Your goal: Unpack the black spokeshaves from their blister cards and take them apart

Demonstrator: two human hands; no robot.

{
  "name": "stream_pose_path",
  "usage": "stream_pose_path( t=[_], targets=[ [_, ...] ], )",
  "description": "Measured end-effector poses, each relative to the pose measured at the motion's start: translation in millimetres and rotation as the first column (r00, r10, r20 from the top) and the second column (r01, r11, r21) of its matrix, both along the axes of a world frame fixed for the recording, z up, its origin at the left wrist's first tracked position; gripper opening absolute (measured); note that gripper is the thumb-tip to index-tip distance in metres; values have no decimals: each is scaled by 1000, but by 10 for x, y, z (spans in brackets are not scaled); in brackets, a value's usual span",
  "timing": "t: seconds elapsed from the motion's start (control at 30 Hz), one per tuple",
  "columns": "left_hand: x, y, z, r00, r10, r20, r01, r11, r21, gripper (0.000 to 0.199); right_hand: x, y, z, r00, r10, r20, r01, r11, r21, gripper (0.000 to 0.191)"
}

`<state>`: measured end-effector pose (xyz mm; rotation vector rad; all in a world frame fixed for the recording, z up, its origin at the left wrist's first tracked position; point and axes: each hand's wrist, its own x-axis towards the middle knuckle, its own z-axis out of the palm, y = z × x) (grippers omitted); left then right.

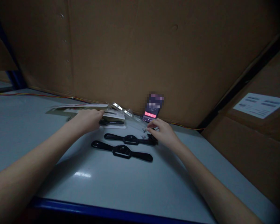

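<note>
Two black spokeshave bodies lie roughly parallel on the table: the near spokeshave (122,151) and the far spokeshave (130,139). My left hand (88,119) is closed with curled fingers over the printed cards; a black handle (112,122) juts out from beneath it, and its grip is hidden. My right hand (162,132) is pinched shut beside small metal wing screws (143,137); whatever sits between its fingertips is too small to make out. Under that hand, small black parts (152,139) overlap the far spokeshave's right end.
Behind the spokeshaves lie a clear plastic bag (128,115) and printed cards (116,114). A lit phone (152,107) leans against the cardboard wall (130,56). A labelled carton (252,133) borders the right side. Red and yellow wire (44,95) runs along the back; the table has a blue front edge (84,208).
</note>
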<state>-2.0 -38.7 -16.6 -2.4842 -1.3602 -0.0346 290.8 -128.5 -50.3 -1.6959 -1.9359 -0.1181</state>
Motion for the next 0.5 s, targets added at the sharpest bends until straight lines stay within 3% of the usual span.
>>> stream_pose_path(
  t=[0.17,0.3,0.5],
  targets=[
    [-23,38,-11,999,-24,-34,22,999,-39,40,-14,4,1,1000,16,4,-16,1000,13,10],
    [-39,77,-32,996,-92,11,92,995,32,51,-44,-20,2,1000,13,24,-13,1000,8,9],
    [-30,156,-112,994,-82,72,81,997,5,56,-104,-73,14,999,14,29,-15,999,29,10]
  ],
)
